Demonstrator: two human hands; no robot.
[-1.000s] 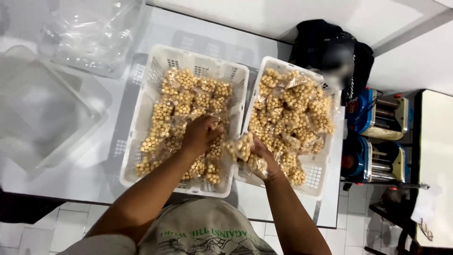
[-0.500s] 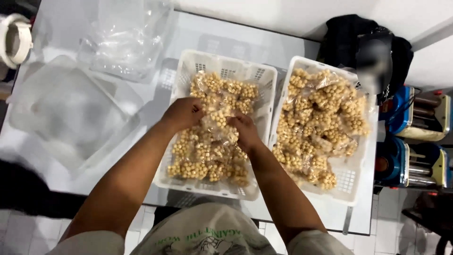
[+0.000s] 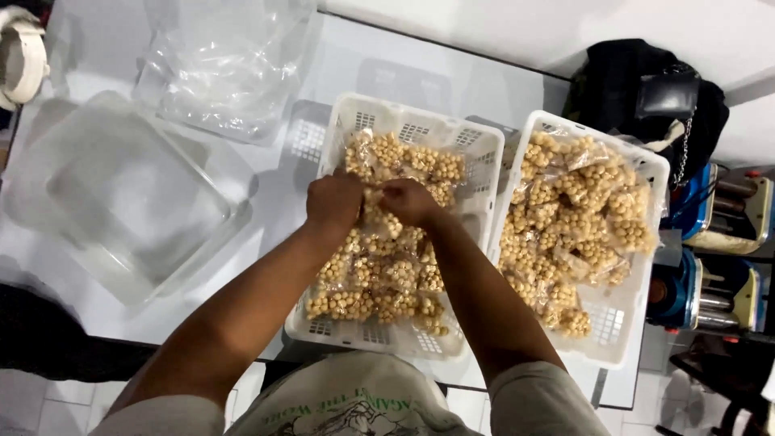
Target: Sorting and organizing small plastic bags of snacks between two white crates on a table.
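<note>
Over the left basket (image 3: 484, 153): both hands meet near its far edge.
Left hand (image 3: 333, 203): closed on a bag of yellow balls (image 3: 379, 216).
Right hand (image 3: 409, 202): pinching that bag — equally near.

White table (image 3: 517, 97); two white slotted baskets (image 3: 484, 153) (image 3: 654, 173) side by side on it; clear plastic tub (image 3: 121, 202) and crumpled clear bags (image 3: 226, 64) at left.

Two snack-filled baskets (image 3: 484, 153) (image 3: 654, 173) side by side on table (image 3: 517, 89).
</note>
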